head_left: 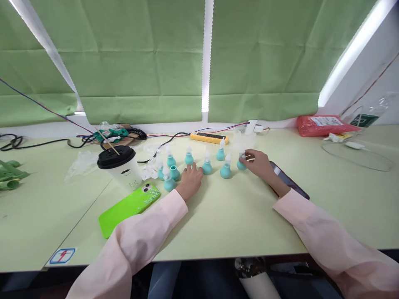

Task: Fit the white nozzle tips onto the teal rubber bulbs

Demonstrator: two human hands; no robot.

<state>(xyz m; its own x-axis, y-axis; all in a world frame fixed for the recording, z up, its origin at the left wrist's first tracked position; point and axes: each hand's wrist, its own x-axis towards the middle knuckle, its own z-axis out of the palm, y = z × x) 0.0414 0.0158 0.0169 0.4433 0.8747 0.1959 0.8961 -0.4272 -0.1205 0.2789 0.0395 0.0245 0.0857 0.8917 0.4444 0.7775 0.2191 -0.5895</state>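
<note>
Several teal bulb syringes with clear nozzles stand upright in a loose group on the table. My right hand (257,163) pinches the rightmost bulb syringe (241,165) near its nozzle. My left hand (190,180) rests palm down with bent fingers slightly apart, its thumb beside another bulb syringe (207,167); I see nothing in it. Just left of that hand is a teal bulb (174,173) with an open neck and no nozzle. A bulb syringe (168,183) stands in front of it. Between my hands is a further bulb syringe (225,170).
A lidded paper cup (124,170) with a straw and a green phone (124,209) are at left. A dark phone (289,182) lies partly behind my right wrist. Behind are a yellow device (209,138), cables and a red package (324,126). Clear plastic pieces (150,171) lie beside the cup.
</note>
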